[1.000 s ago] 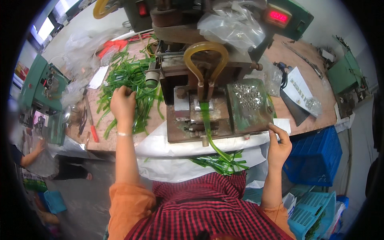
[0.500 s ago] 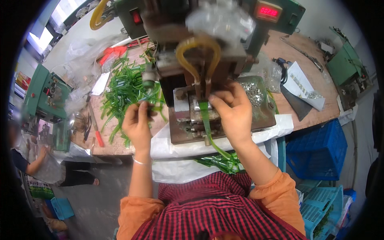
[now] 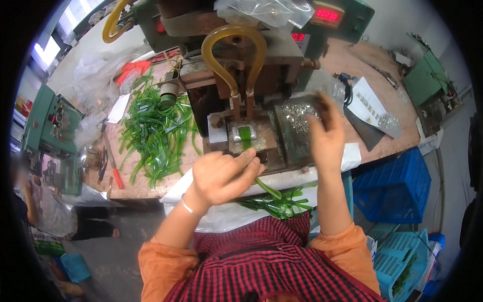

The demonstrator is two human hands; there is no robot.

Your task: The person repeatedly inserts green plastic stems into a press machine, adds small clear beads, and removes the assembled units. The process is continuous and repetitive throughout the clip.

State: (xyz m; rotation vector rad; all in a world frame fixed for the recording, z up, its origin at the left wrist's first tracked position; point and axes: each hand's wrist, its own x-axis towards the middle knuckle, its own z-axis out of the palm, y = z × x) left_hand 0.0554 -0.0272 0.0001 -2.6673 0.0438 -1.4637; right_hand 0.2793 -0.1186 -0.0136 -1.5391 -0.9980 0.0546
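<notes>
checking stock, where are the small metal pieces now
In the head view, the small metal pieces lie on the dark tray right of centre, beside the right hand.

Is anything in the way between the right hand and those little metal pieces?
Nothing visible: the right hand is beside the metal pieces, which lie loose on the tray. Blur hides whether it touches them.
</notes>
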